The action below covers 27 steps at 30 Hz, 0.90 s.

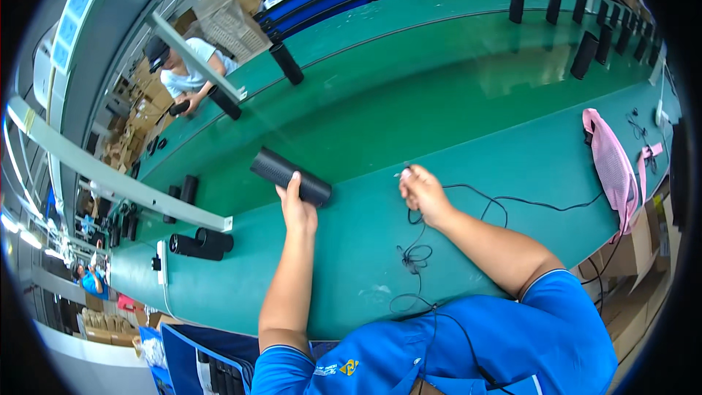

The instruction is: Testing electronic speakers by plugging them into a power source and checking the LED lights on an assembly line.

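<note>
My left hand point(297, 211) is closed around a black cylinder point(278, 167), thumb on top, holding it tilted over the green bench; small dots show on its surface near the thumb. To the right, my right hand point(423, 192) pinches the end of a thin black cable point(475, 189); a small pale tip shows at the fingers. The cylinder and the cable end are well apart. More cable hangs below the right hand in a loose tangle point(414, 256) and runs toward my chest.
Two black cylinders point(197, 245) lie left beside a white power strip point(162, 263). Several more stand along the green conveyor point(439, 80). A pink mesh bag point(613, 168) lies at the right edge. Across the belt a person point(186, 73) handles a dark object. A metal frame point(124, 175) crosses the left.
</note>
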### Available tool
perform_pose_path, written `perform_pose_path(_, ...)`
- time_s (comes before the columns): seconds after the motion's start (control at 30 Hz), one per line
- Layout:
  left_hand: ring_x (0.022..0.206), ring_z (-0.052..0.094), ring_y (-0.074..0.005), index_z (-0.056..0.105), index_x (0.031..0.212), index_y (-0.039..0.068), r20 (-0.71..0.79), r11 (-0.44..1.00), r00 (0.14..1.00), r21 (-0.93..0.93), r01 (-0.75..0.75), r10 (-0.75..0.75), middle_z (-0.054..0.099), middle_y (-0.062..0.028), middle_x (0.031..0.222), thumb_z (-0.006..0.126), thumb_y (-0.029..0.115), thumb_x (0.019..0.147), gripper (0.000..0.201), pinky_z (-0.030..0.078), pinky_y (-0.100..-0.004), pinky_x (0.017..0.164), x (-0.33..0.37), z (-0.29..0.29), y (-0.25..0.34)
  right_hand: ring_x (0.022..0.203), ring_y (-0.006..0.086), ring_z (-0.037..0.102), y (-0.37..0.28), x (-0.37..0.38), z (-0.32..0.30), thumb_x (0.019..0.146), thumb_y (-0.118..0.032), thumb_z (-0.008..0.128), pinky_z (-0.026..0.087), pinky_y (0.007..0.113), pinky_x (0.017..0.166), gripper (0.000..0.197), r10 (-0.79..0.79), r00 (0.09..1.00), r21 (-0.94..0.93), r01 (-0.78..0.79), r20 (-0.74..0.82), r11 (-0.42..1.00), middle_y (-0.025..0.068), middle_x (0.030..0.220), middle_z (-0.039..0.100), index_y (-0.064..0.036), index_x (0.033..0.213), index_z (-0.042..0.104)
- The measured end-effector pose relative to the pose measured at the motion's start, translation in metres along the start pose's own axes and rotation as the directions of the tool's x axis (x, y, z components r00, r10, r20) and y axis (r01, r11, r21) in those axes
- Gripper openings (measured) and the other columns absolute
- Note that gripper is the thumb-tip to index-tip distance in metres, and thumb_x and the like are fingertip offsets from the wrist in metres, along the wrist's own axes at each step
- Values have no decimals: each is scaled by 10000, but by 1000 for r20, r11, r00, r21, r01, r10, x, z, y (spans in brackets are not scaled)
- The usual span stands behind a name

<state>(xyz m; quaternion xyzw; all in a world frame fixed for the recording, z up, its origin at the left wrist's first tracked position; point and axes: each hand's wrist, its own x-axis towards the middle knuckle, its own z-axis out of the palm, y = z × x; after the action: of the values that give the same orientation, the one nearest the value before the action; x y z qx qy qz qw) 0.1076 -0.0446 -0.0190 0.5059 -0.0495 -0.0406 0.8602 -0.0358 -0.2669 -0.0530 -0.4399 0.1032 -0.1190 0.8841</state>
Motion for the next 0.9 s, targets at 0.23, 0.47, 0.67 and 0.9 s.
perform_pose_path(0.23,917,538,-189,379,1224,21,185,943,959,217,-252,213,523,-127,1069,666,80,808,509,403,-298,876,93,96,-46,483,59,409,-14,-6,9,955,-238,458,347,195,426,225,-3,999,-193,13,54,981,14,654,522,-76,807,506)
perform_pose_path(0.47,1007,536,-253,342,1281,-14,198,841,967,485,-238,160,501,-197,1176,714,118,741,669,390,-310,925,107,103,-83,541,106,467,-7,-3,12,963,-242,449,398,213,470,200,-63,991,-123,78,118,989,55,720,537,-60,892,491)
perform_pose_path(0.67,984,563,-226,427,1212,28,477,891,830,183,-416,289,547,-163,1095,674,57,766,510,470,-318,840,-2,129,-70,628,177,521,-43,-56,81,960,-224,473,433,262,575,182,-65,901,166,-8,430,986,92,811,548,-49,1010,475)
perform_pose_path(0.9,1003,539,-147,641,1031,89,769,719,-13,604,344,-639,608,-26,1084,357,397,979,421,391,-304,908,-162,179,-63,618,316,536,-58,-136,227,908,-192,511,405,395,550,157,106,284,-233,459,953,858,143,748,577,-37,913,486)
